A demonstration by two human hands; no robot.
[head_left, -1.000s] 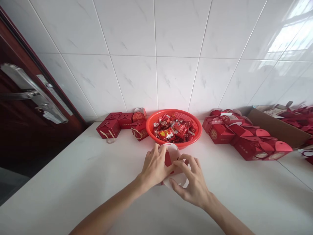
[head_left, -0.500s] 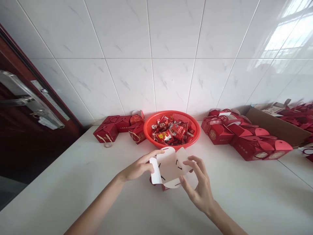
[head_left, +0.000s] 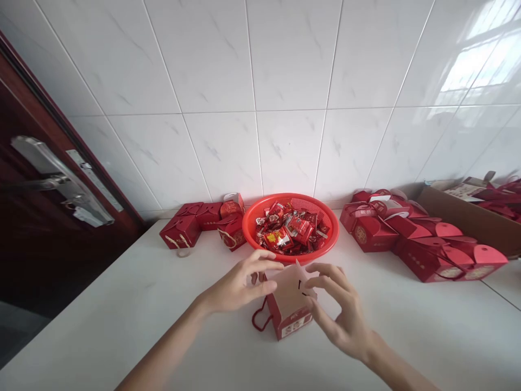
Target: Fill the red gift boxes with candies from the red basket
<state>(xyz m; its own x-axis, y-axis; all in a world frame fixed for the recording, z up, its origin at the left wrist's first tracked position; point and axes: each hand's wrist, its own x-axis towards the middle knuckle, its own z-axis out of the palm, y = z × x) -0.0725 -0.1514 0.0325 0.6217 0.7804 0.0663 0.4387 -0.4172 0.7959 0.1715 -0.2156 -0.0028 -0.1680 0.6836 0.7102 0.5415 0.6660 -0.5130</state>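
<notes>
so, right at the middle of it, an open-topped red box (head_left: pixel 288 301) stands upright on the white surface (head_left: pixel 195 336), squarely between 2 hands, its printed front turned toward the surface's near edge. its mouth faces up, and from this angle no clear long axis shows; the front is swung a touch, its right end farther from the near edge than its left.

now the key bit: the box lies to the right of the left fingers and to the left of the right fingers. the right hand (head_left: pixel 341 307) looks nearer, its thumb and fingers parted and curved about the pale flap (head_left: pixel 306 282) on that side; contact is hard to call. over on the other side, the left hand (head_left: pixel 243 279) hangs with fingers spread, gripping nothing, thumb above the left rim, and below it a dark red cord (head_left: pixel 260 321) loops out.

just behind, toward the wall edge, sits the red basket (head_left: pixel 249 229), full of wrapped sweets (head_left: pixel 277 237). farther out, red boxes (head_left: pixel 181 231) near the back left corner, more decorated boxes (head_left: pixel 372 236) rightward, then a brown carton (head_left: pixel 459 220).
</notes>
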